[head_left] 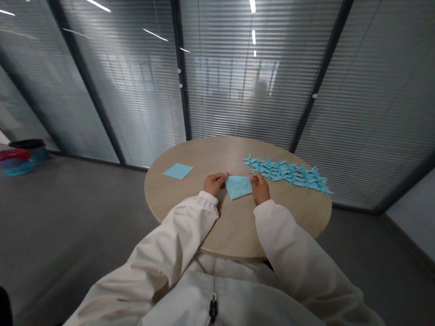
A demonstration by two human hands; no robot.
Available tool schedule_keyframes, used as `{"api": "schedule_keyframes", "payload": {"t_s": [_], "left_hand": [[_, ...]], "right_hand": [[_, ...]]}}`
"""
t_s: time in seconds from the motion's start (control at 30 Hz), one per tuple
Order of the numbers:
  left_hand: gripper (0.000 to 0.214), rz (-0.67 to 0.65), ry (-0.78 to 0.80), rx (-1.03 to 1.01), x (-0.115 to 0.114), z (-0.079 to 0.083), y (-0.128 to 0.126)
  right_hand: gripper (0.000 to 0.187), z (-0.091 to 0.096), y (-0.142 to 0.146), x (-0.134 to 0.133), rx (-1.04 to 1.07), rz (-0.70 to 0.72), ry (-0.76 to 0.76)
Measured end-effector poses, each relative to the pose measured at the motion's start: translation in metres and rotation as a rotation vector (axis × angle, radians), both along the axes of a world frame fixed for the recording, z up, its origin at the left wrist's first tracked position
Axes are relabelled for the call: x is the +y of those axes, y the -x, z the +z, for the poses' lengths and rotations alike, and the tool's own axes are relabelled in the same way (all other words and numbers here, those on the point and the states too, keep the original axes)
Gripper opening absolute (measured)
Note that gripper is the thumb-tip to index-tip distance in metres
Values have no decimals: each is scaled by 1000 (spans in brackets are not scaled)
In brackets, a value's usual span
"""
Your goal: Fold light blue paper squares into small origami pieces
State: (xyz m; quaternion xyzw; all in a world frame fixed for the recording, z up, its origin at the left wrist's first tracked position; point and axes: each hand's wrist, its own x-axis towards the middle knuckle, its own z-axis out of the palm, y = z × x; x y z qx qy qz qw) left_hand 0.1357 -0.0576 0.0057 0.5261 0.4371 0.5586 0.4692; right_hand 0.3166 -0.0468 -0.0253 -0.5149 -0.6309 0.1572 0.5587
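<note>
While L hand [214,184], R hand [260,189] pinch, blue paper [239,187] btwn.

The head view looks forward and down from the near side of the round, pale wooden tabletop [210,154], over two bare hands [214,184]. It is near, yet spans the tabletop's full width, with tall, dark-framed glass panels [231,39] beyond.

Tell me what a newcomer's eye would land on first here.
Probably the dense cluster of folded blue paper shapes toward the far right of the round table. Next, the partly folded blue paper held between the left hand and right hand, near the picture's centre. A flat blue sheet lies alone on the table's left side.
</note>
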Motion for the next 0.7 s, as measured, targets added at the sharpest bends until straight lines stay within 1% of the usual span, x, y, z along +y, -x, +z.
{"api": "schedule_keyframes", "payload": {"t_s": [0.13, 0.27, 0.4, 0.5, 0.57, 0.63, 0.7], "left_hand": [[48, -72, 42, 12, 0, -1, -2], [49, -124, 58, 63, 1, -1, -2], [50, -31, -32, 243, 1, -1, 0], [45, 7, -93, 353, -1, 0, 1], [42, -27, -95, 394, -4, 0, 0], [42, -96, -44, 395, -8, -1, -2], [44, -153, 25, 344, -10, -1, -3]], "right_hand": [[20, -2, -4, 2, -10, -61, -19], [22, -1, -5, 2, -66, -68, -29], [23, 5, 0, -2, -152, -8, -93], [22, 10, 5, -9, -143, 96, -128], [23, 14, 8, -14, -109, 146, -133], [24, 16, 9, -17, -71, 159, -135], [25, 18, 9, -19, -27, 151, -134]]}}
